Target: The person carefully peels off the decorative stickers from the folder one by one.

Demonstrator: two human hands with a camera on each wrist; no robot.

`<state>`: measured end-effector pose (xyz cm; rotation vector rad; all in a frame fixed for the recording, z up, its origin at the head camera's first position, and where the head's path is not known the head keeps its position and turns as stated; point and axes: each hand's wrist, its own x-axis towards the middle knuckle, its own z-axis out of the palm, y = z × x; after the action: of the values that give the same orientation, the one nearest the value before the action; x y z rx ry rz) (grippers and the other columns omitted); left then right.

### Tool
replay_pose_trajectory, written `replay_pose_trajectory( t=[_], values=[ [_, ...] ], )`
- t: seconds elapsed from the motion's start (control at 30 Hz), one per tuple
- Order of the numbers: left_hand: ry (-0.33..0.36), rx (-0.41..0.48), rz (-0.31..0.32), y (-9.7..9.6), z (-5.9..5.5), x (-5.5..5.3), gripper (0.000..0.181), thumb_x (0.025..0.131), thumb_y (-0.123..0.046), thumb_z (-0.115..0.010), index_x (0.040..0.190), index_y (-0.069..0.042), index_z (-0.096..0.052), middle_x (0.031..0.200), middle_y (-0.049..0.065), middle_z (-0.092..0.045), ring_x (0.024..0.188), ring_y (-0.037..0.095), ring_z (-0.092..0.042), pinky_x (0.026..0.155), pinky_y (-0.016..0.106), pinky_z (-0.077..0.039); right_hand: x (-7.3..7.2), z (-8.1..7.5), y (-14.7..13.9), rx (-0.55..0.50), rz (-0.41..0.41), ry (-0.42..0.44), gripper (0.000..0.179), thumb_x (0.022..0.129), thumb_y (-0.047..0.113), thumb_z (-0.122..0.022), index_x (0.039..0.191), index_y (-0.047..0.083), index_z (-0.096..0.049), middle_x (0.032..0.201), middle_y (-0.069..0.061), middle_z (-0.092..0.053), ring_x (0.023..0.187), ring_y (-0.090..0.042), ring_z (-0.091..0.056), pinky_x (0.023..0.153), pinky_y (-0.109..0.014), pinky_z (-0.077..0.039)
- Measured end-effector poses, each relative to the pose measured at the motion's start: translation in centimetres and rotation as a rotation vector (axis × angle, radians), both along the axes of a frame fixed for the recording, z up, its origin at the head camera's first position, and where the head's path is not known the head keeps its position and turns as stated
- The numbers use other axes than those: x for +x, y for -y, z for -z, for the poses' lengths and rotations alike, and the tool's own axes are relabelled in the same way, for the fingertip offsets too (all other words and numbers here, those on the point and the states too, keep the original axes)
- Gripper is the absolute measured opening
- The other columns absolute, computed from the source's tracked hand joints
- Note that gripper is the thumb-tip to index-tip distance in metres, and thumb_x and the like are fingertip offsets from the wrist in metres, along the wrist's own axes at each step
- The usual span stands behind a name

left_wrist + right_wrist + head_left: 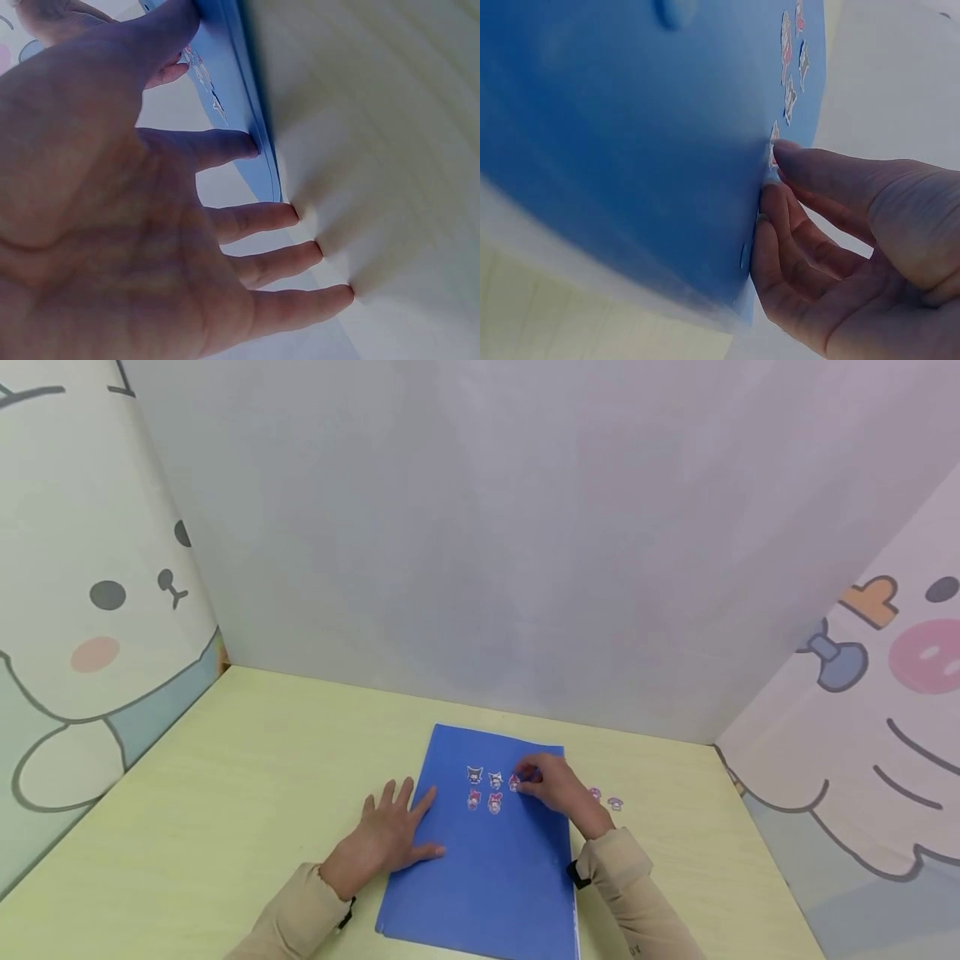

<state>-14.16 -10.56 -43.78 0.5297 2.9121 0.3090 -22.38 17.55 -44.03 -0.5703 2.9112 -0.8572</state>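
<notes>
I judge this placing: right hand (553, 782) pinches white-edged pink sticker (514, 783) on flat blue folder (480, 893) (left hand (386, 835) splayed), likely needing pressing.

Beige sleeves (281, 917), creased and ending in broad cuffs (618, 857), meet a bare left hand (384, 837) and bare right hand (559, 787). Black wrist gear (578, 875) shows beside each cuff; small dark lettering (634, 951) marks the right sleeve (651, 913).
</notes>
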Motion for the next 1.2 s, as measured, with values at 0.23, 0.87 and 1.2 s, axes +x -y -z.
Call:
replay_pose_trajectory(
  t=[0.23, 0.87, 1.2],
  values=[
    [0.002, -0.014, -0.003, 0.01, 0.05, -0.04, 0.085, 0.09, -0.057, -0.072, 0.153, -0.006, -0.047, 0.154, 0.027, -0.039, 0.14, 0.05, -0.037, 0.106, 0.07, -0.035, 0.08, -0.02, 0.44, -0.008, 0.009, 0.01, 0.009, 0.09, -0.003, -0.076, 0.098, -0.001, -0.073, 0.095, -0.012, -0.071, 0.081, -0.02, -0.063, 0.076, -0.041, -0.055],
    [-0.019, -0.033, -0.004, -0.12, 0.03, -0.02, 0.083, 0.091, -0.058, -0.071, 0.153, -0.007, -0.048, 0.154, 0.026, -0.04, 0.14, 0.05, -0.038, 0.106, 0.069, -0.036, 0.28, -0.12, 0.59, -0.043, -0.03, -0.032, 0.014, 0.089, -0.009, -0.073, 0.088, 0.002, -0.064, 0.09, -0.011, -0.066, 0.075, -0.018, -0.059, 0.07, -0.037, -0.054],
    [-0.004, -0.009, -0.003, -0.08, 0.03, 0.08, 0.084, 0.091, -0.057, -0.072, 0.153, -0.007, -0.047, 0.155, 0.027, -0.039, 0.142, 0.051, -0.036, 0.106, 0.071, -0.034, 0.34, -0.07, 0.44, -0.046, -0.029, -0.04, 0.015, 0.089, -0.011, -0.072, 0.086, 0.002, -0.066, 0.089, -0.008, -0.068, 0.08, -0.02, -0.064, 0.074, -0.04, -0.056]
  ],
)
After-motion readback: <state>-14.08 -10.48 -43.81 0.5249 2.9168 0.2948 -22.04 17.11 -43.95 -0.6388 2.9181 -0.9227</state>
